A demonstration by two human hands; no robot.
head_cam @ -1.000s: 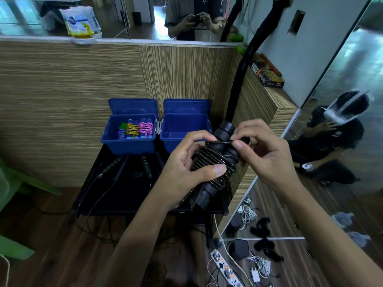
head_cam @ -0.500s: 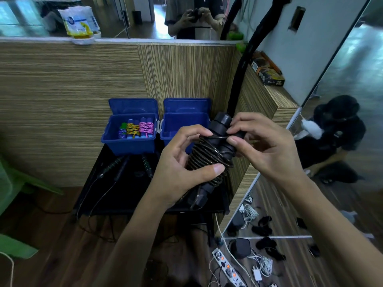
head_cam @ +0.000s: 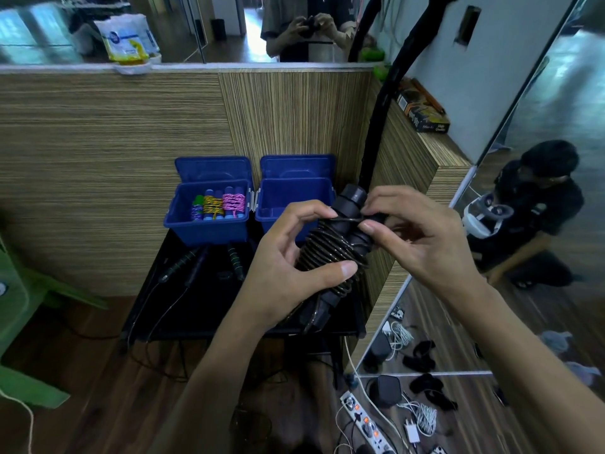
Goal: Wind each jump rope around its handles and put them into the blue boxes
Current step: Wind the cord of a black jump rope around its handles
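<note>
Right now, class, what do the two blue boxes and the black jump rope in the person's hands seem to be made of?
The blue boxes look like moulded plastic with a smooth, faintly glossy finish: even colour, rounded rims, thin walls. The black jump rope has matt black handles, probably plastic or rubber. Its cord looks like a thin coated cable: the tight coils glint. Left hand and right hand both hold it.

A white and yellow bag [head_cam: 126, 39] sits on the ledge [head_cam: 229, 65] of the striped wood partition [head_cam: 114, 152]. A dark printed box [head_cam: 425, 114] lies on the ledge's right arm. On the wood floor [head_cam: 98, 388]: a power strip [head_cam: 363, 421], a black cube [head_cam: 388, 389], white cables [head_cam: 424, 417]. A green chair [head_cam: 19, 309] stands at left.
</note>
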